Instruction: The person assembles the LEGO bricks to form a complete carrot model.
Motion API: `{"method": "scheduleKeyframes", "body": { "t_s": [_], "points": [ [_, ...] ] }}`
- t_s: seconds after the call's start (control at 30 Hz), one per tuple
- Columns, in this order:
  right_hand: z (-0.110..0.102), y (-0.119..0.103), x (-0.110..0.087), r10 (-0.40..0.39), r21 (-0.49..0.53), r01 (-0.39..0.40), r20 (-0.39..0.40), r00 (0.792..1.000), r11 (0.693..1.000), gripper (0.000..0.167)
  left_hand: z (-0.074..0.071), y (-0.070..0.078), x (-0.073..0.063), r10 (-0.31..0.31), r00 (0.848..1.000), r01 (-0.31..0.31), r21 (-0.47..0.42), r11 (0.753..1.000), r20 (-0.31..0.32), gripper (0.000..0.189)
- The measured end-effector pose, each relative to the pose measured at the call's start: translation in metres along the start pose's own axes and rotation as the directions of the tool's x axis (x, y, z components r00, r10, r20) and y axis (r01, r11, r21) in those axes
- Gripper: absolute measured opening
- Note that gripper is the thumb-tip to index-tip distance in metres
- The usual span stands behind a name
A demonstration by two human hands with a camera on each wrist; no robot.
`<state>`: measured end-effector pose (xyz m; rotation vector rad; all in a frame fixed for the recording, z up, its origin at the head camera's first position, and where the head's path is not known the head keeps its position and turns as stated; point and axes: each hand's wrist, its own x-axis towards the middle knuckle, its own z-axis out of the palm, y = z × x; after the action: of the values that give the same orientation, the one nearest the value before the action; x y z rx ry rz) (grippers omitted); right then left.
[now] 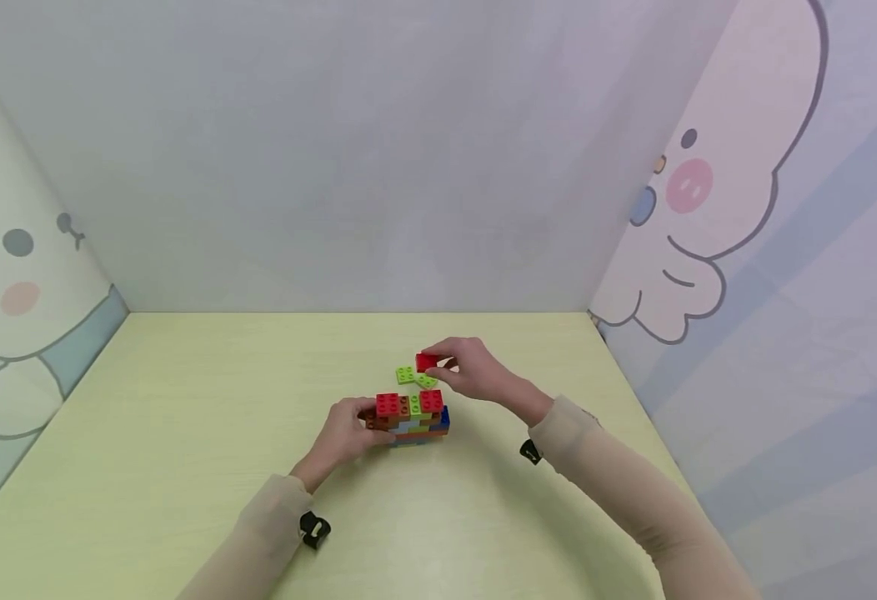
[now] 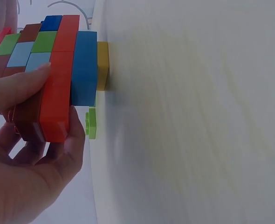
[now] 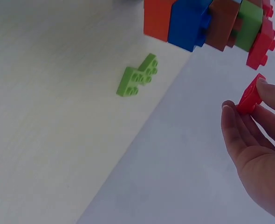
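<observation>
A built block of toy bricks (image 1: pixel 411 427) in red, brown, green, light blue, orange and blue stands on the table. My left hand (image 1: pixel 346 435) grips its left end, thumb on the near face and fingers round the end, as the left wrist view shows. My right hand (image 1: pixel 474 369) pinches a loose red brick (image 3: pixel 250 95) between thumb and fingers. That brick is apart from the built block, above and beyond its right end. Red bricks (image 1: pixel 431 401) and a green one form part of the block's studded top.
Two light green bricks (image 1: pixel 405 375) lie on the table just behind the built block, under the right hand. The pale yellow table (image 1: pixel 206 392) meets a grey back wall (image 1: pixel 348 167). Side walls with cartoon figures stand left and right.
</observation>
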<state>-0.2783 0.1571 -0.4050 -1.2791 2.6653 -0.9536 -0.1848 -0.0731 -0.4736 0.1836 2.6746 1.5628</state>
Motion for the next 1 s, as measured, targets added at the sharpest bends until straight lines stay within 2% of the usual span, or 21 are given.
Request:
{"method": "scheduleKeyframes", "body": {
  "t_s": [0.23,0.37,0.63,1.0],
  "points": [
    [0.008,-0.022,-0.011,-0.099,0.066,0.097,0.024,0.995,0.993,0.031,0.000,-0.002,-0.001,0.004,1.000,-0.004,0.010,1.000,-0.005,0.038],
    [0.014,-0.028,-0.013,-0.136,0.072,0.134,0.028,0.990,0.988,0.027,-0.001,-0.003,-0.001,0.016,1.000,-0.016,0.017,1.000,-0.004,0.036],
    [0.020,-0.033,-0.017,-0.133,0.046,0.131,0.039,0.990,0.990,0.027,-0.001,-0.003,0.000,0.048,0.999,-0.048,0.031,0.998,0.004,0.038],
    [0.019,-0.035,-0.020,-0.097,0.023,0.096,0.045,0.994,0.995,0.031,0.000,-0.002,0.002,0.055,0.998,-0.056,0.031,0.998,0.017,0.037]
  ]
}}
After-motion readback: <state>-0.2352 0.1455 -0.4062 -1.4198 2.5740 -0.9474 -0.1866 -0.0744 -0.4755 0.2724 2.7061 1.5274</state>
